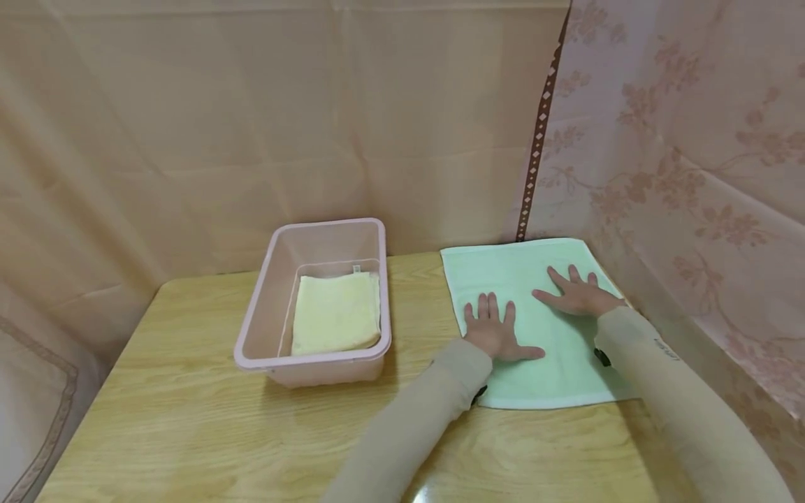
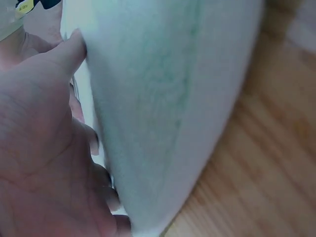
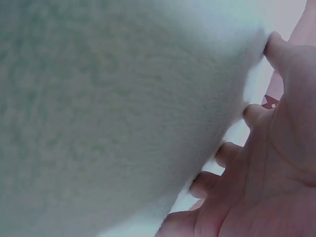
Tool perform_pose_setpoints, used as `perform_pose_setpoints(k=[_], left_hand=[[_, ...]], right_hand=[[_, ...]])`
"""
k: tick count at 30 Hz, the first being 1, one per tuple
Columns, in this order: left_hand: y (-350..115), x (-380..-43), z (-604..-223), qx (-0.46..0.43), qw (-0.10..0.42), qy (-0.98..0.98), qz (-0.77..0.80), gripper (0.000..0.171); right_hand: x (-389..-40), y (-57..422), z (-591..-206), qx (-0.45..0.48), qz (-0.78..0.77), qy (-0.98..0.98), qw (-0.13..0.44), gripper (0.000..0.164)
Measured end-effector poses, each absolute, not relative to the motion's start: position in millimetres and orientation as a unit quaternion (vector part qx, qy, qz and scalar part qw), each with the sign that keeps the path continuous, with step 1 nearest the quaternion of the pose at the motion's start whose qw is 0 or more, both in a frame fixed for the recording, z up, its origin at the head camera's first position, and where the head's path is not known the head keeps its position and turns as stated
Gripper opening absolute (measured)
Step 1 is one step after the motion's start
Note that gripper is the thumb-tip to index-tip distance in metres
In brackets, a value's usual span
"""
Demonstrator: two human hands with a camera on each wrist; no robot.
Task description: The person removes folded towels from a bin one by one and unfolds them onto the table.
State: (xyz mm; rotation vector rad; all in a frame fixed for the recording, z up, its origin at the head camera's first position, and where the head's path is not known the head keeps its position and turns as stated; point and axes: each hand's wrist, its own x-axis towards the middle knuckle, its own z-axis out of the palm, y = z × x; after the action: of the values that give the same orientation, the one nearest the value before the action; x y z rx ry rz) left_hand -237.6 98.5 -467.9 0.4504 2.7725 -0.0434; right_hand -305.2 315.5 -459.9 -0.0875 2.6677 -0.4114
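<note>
A pale green towel (image 1: pixel 541 377) lies spread flat on the right side of the table, its white border showing along the edges. My left hand (image 1: pixel 493 335) rests on its left part, fingers spread and thumb pointing right. Farther back and to the right, my right hand (image 1: pixel 578 293) presses on the towel with its fingers fanned out. In the left wrist view the fingertips of the left hand (image 2: pixel 44 138) meet the towel (image 2: pixel 148 98) close to its border. The right wrist view shows the right hand (image 3: pixel 266 158) with fingertips touching the cloth (image 3: pixel 108 113).
A pink plastic basin (image 1: pixel 251 349) stands left of the towel, with a folded yellow towel (image 1: pixel 336 314) inside. The wooden table (image 1: pixel 189 419) meets a beige curtain (image 1: pixel 251 140) behind and a flowered curtain (image 1: pixel 704 175) along the right.
</note>
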Motion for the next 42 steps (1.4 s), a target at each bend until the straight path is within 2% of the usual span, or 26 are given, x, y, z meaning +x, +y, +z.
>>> perform_pose_setpoints(k=[14, 18, 22, 26, 31, 37, 42], left_hand=[[96, -235, -465, 0.167, 0.131, 0.977, -0.018, 0.103], [95, -236, -462, 0.179, 0.143, 0.973, 0.0, 0.098], [89, -232, -452, 0.199, 0.163, 0.966, 0.022, 0.091], [80, -225, -429, 0.229, 0.184, 0.956, 0.026, 0.085], [60, -217, -387, 0.266, 0.208, 0.941, 0.028, 0.082], [22, -213, -336, 0.317, 0.216, 0.921, 0.071, 0.073], [-25, -221, -295, 0.353, 0.194, 0.904, 0.145, 0.067]], right_hand=[[-306, 317, -459, -0.037, -0.142, 0.967, 0.207, 0.102], [-306, 320, -462, -0.037, -0.136, 0.969, 0.201, 0.103], [-304, 316, -453, -0.067, -0.144, 0.973, 0.167, 0.095], [-304, 306, -426, -0.103, -0.171, 0.97, 0.139, 0.089], [-303, 290, -398, -0.122, -0.204, 0.962, 0.135, 0.094], [-299, 267, -373, -0.103, -0.315, 0.923, 0.194, 0.087], [-290, 243, -357, -0.122, -0.406, 0.873, 0.242, 0.078]])
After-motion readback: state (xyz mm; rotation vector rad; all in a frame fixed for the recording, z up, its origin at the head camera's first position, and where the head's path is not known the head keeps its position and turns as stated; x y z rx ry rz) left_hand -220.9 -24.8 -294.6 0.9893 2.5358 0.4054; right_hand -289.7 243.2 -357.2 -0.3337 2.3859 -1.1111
